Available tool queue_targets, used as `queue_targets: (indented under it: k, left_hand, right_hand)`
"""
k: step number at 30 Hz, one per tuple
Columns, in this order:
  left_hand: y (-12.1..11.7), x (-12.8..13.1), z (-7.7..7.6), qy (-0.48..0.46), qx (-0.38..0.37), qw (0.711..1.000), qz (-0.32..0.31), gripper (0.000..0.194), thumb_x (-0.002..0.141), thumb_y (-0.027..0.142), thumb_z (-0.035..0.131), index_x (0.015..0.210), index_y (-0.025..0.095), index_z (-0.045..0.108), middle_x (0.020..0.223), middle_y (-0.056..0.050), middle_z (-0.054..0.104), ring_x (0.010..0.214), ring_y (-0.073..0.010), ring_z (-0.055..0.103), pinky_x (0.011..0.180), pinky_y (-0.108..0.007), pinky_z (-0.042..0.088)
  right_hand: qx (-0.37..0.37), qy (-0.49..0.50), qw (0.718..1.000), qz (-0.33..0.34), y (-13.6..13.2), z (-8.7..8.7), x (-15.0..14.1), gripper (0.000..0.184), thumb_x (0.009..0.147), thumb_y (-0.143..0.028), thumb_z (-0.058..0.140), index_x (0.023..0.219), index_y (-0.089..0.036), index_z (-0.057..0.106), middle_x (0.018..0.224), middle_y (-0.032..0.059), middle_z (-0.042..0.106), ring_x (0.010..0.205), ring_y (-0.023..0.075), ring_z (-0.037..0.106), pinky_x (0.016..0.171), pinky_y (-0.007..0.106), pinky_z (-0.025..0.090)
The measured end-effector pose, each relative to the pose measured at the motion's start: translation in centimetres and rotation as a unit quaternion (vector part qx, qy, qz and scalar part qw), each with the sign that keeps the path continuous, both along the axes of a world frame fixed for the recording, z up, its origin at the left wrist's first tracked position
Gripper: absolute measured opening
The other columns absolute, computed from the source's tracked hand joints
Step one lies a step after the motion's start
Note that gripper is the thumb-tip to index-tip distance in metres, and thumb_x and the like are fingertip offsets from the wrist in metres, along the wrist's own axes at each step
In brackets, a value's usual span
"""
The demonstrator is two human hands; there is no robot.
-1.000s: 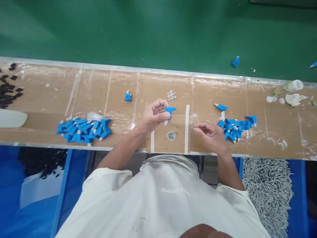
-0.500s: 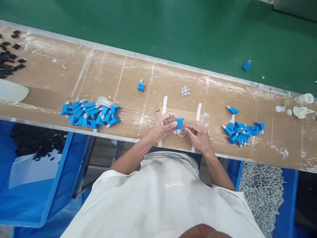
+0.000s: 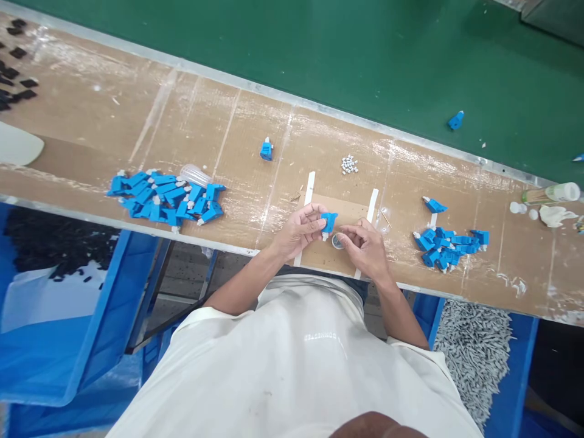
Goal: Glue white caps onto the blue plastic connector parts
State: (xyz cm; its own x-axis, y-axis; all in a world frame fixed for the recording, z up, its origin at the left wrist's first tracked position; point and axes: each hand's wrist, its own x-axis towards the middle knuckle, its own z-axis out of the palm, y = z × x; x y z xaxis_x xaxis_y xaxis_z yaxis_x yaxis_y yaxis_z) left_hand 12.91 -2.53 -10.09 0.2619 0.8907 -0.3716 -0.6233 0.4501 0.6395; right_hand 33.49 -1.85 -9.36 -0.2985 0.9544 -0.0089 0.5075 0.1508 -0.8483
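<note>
Between the thumb and fingers of my left hand (image 3: 302, 231) is a small blue plastic part (image 3: 328, 221) with a white tip pointing toward me. My right hand (image 3: 366, 246) is close on its right, thumb and fingertips pinched together; whatever they hold is too small to make out. Partly beneath the right fingertips lies a small round clear dish (image 3: 337, 241) on the cardboard. Farther back is a little heap of small white pieces (image 3: 349, 164). A toothpick (image 3: 386, 218) rests just right of the right hand.
A pile of blue parts (image 3: 176, 196) lies at left with a clear plastic cup (image 3: 195, 174), another pile (image 3: 449, 248) at right. One blue part (image 3: 266, 149) stands alone. Black pieces (image 3: 10, 73) lie far left. Blue bins (image 3: 116, 304) flank me below the table; a green surface (image 3: 292, 55) lies beyond.
My right hand has come left from beside the right pile to the blue part in my left hand, then drawn slightly apart from it. The camera view has turned.
</note>
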Motion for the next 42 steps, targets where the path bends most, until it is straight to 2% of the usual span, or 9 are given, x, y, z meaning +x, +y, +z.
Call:
queue_targets:
  k: [7, 12, 16, 20, 24, 27, 30, 34, 42]
  left_hand:
    - [-0.1, -0.1, -0.4, -0.022, -0.030, 0.999, 0.014, 0.052, 0.061, 0.038, 0.100, 0.101, 0.017, 0.074, 0.081, 0.000, 0.071, 0.065, -0.0099, 0.064, 0.061, -0.021, 0.053]
    - [-0.2, 0.2, -0.3, -0.038, -0.040, 0.998, 0.009, 0.049, 0.062, 0.038, 0.100, 0.100, 0.015, 0.078, 0.084, -0.005, 0.077, 0.067, -0.0124, 0.068, 0.066, -0.024, 0.057]
    - [-0.5, 0.4, -0.1, -0.054, -0.048, 0.997, -0.007, 0.048, 0.065, 0.035, 0.099, 0.103, 0.013, 0.080, 0.085, -0.007, 0.078, 0.073, -0.0156, 0.074, 0.076, -0.027, 0.061]
    - [-0.7, 0.5, 0.0, -0.065, -0.049, 0.997, -0.014, 0.048, 0.066, 0.034, 0.098, 0.105, 0.013, 0.081, 0.089, -0.009, 0.080, 0.075, -0.0171, 0.075, 0.077, -0.027, 0.062]
    - [-1.0, 0.6, 0.0, -0.072, -0.049, 0.996, -0.014, 0.051, 0.067, 0.036, 0.098, 0.107, 0.009, 0.080, 0.090, -0.011, 0.080, 0.075, -0.0167, 0.075, 0.074, -0.026, 0.061]
    - [-1.3, 1.0, 0.4, -0.084, -0.048, 0.995, -0.032, 0.052, 0.067, 0.037, 0.098, 0.105, 0.007, 0.080, 0.087, -0.011, 0.079, 0.072, -0.0152, 0.073, 0.073, -0.025, 0.059]
    - [-1.5, 1.4, 1.0, -0.096, -0.054, 0.992, -0.054, 0.049, 0.067, 0.036, 0.098, 0.103, 0.008, 0.081, 0.085, -0.009, 0.078, 0.068, -0.0138, 0.071, 0.069, -0.024, 0.058]
    - [-1.8, 1.7, 1.5, -0.093, -0.064, 0.991, -0.069, 0.051, 0.065, 0.038, 0.099, 0.104, 0.010, 0.082, 0.084, -0.007, 0.077, 0.067, -0.0134, 0.072, 0.064, -0.022, 0.057]
    - [-2.0, 1.8, 1.1, -0.089, -0.067, 0.991, -0.067, 0.052, 0.063, 0.039, 0.100, 0.102, 0.011, 0.082, 0.080, -0.005, 0.077, 0.064, -0.0129, 0.071, 0.061, -0.021, 0.055]
  right_hand:
    - [0.036, 0.019, 0.999, 0.016, 0.0, 0.4, 0.2, 0.017, 0.095, -0.035, 0.069, 0.096, -0.026, 0.083, 0.080, 0.0032, 0.057, 0.066, 0.0168, 0.049, 0.061, 0.033, 0.044]
    - [0.031, 0.019, 0.999, 0.030, -0.5, 2.2, 0.9, 0.020, 0.097, -0.040, 0.067, 0.096, -0.028, 0.083, 0.088, 0.0063, 0.065, 0.073, 0.0196, 0.057, 0.065, 0.035, 0.047]
    - [0.052, 0.050, 0.997, 0.007, -0.7, 3.4, 1.1, 0.019, 0.099, -0.039, 0.065, 0.099, -0.030, 0.083, 0.088, 0.0053, 0.071, 0.081, 0.0211, 0.063, 0.070, 0.036, 0.050]
    - [0.053, 0.060, 0.997, 0.018, -0.6, 2.8, 1.2, 0.023, 0.100, -0.042, 0.064, 0.096, -0.028, 0.082, 0.085, 0.0049, 0.073, 0.080, 0.0208, 0.065, 0.072, 0.036, 0.053]
    - [0.039, 0.121, 0.990, -0.053, -0.6, 1.8, 1.4, 0.027, 0.097, -0.048, 0.068, 0.092, -0.024, 0.081, 0.084, 0.0032, 0.071, 0.065, 0.0152, 0.060, 0.057, 0.030, 0.052]
    - [0.051, 0.207, 0.973, -0.092, -0.7, 2.2, 1.3, 0.023, 0.095, -0.045, 0.072, 0.091, -0.024, 0.079, 0.082, 0.0021, 0.071, 0.059, 0.0130, 0.059, 0.049, 0.027, 0.049]
    - [0.071, 0.233, 0.966, -0.082, -1.1, 3.3, 0.8, 0.021, 0.097, -0.043, 0.070, 0.092, -0.024, 0.078, 0.081, 0.0033, 0.073, 0.061, 0.0147, 0.062, 0.049, 0.028, 0.051]
    - [0.137, 0.205, 0.967, -0.070, -1.7, 4.5, 0.2, 0.017, 0.101, -0.036, 0.065, 0.096, -0.026, 0.078, 0.082, 0.0037, 0.074, 0.063, 0.0160, 0.063, 0.051, 0.030, 0.052]
    - [0.203, 0.167, 0.965, -0.015, -2.0, 4.1, 0.1, 0.014, 0.102, -0.027, 0.063, 0.107, -0.026, 0.077, 0.087, 0.0049, 0.076, 0.074, 0.0194, 0.069, 0.060, 0.033, 0.058]
